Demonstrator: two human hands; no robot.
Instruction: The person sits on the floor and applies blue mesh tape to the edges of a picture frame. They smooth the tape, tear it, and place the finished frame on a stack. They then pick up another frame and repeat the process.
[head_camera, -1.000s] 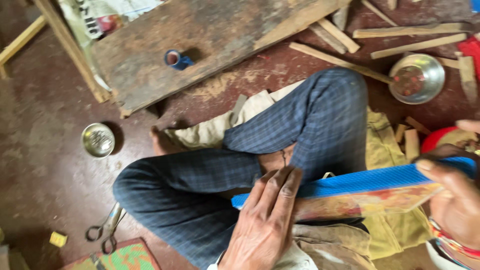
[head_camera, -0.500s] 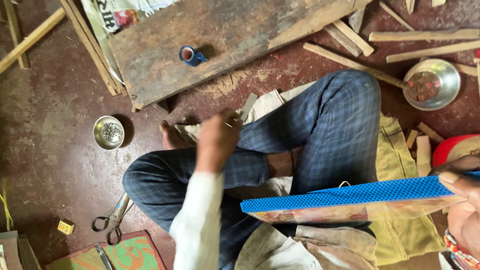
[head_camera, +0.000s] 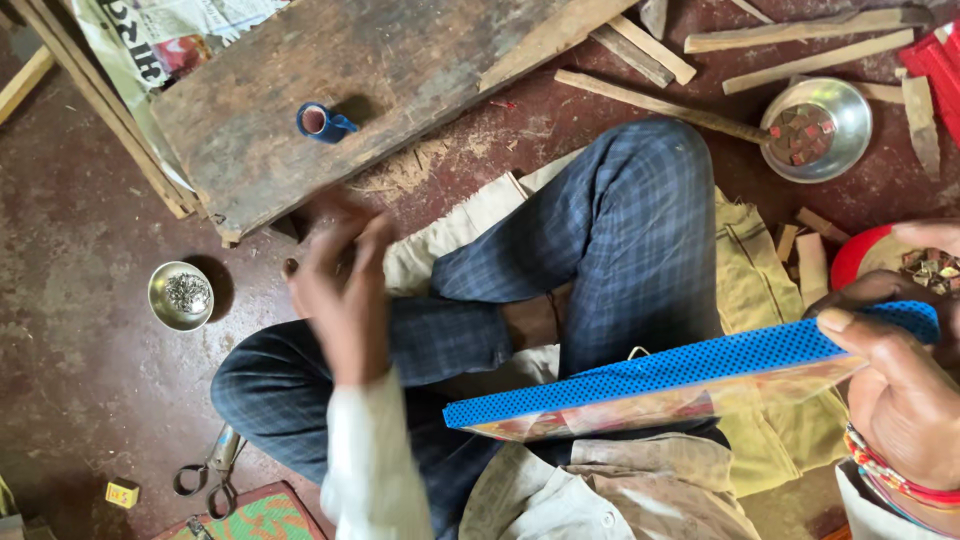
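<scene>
Right hand (head_camera: 900, 400) pinches the stiff, light blue board (head_camera: 690, 375) at its three-o'clock end; left hand (head_camera: 340, 285) blurred, grip unclear

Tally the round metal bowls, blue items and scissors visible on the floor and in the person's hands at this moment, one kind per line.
Metal bowls: 2, one with small pins, one with coloured pieces
Blue items: 2, the small cup and the dotted panel held by the right hand
Scissors: 1
Total: 5
</scene>
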